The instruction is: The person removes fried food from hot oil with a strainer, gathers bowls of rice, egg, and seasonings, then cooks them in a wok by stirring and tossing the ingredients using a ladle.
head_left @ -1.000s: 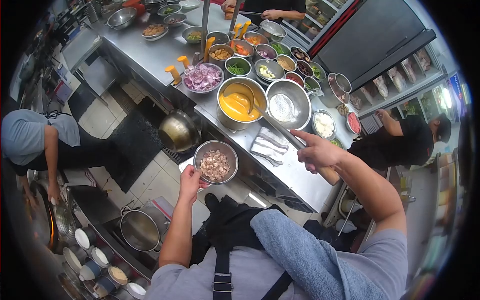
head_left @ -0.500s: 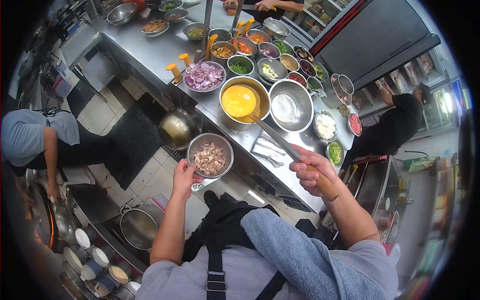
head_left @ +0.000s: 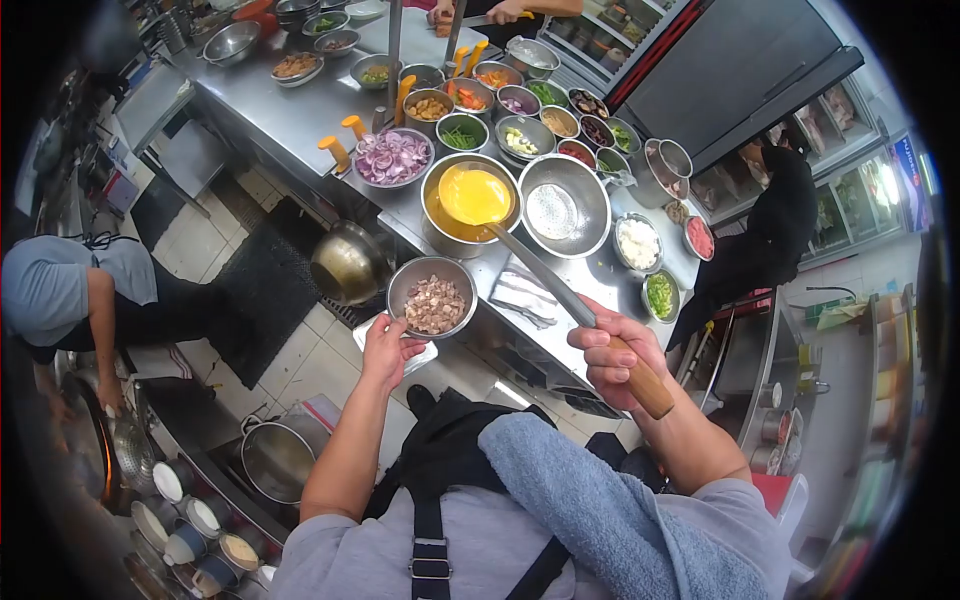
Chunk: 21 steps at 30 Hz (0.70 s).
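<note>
My left hand (head_left: 388, 350) grips the lower left edge of a steel bowl (head_left: 397, 285) filled with chopped pinkish-brown meat (head_left: 433, 305). In my right hand (head_left: 622, 352) is the wooden handle of a long ladle (head_left: 548, 277), fingers wrapped round it. The ladle's head, full of yellow liquid (head_left: 474, 193), is over a steel pot (head_left: 432, 215) that also holds yellow liquid. To the pot's right is a large perforated steel bowl (head_left: 592, 205). A striped cloth (head_left: 527, 291) lies on the counter beside the ladle's shaft.
Bowls of sliced onion (head_left: 392, 158), greens (head_left: 462, 132) and other ingredients crowd the steel counter (head_left: 300, 100). One person bends over a stove at left (head_left: 70, 285); another stands by the fridge (head_left: 785, 205). A third person's hands hold a knife (head_left: 480, 20) across the counter.
My right hand has closed round the ladle's handle from a looser hold. The ladle's head has come up full of yellow liquid. The person by the fridge has shifted left.
</note>
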Tool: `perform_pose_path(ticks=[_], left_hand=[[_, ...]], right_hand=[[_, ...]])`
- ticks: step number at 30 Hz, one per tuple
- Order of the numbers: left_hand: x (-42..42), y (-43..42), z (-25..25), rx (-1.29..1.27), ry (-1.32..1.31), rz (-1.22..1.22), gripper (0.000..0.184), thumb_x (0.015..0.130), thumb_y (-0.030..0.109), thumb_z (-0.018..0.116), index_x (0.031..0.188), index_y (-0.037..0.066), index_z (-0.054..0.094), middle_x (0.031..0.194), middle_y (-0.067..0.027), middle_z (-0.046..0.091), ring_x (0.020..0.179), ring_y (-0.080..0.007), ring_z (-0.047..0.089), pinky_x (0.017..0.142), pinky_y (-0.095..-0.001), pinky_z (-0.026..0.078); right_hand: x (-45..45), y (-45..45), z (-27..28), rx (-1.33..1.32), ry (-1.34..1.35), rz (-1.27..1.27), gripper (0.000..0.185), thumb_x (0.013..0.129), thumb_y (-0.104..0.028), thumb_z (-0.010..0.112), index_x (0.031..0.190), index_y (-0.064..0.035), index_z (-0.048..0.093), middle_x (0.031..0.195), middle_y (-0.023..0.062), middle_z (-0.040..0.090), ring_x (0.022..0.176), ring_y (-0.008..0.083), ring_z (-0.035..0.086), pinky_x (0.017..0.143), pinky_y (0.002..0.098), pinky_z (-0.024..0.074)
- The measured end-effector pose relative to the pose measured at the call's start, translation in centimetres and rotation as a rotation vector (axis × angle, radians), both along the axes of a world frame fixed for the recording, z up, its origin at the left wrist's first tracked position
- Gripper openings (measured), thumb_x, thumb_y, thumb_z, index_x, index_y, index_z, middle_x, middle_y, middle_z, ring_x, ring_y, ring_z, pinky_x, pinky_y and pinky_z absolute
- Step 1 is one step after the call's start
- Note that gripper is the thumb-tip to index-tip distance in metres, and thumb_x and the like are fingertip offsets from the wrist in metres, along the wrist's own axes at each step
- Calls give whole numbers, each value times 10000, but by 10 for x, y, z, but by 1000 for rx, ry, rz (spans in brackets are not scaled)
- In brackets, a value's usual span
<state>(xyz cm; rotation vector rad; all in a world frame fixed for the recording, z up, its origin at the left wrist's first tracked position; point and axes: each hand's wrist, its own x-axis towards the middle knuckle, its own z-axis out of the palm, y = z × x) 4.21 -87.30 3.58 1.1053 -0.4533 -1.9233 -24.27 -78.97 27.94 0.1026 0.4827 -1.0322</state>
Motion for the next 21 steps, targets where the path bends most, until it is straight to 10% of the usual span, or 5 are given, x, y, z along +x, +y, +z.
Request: perform_pose_path(ticks=[21], left_hand=[[-54,9,-13,-71,-31,117,133,1000,189,492,1020,62,454,990,-145,620,777,-259,678,622,-316,570]], right_hand=[[-14,15,-7,-86,-61,62,349,982,-91,352,1325,-59,400,853,60,416,529,54,466,448,222,444]])
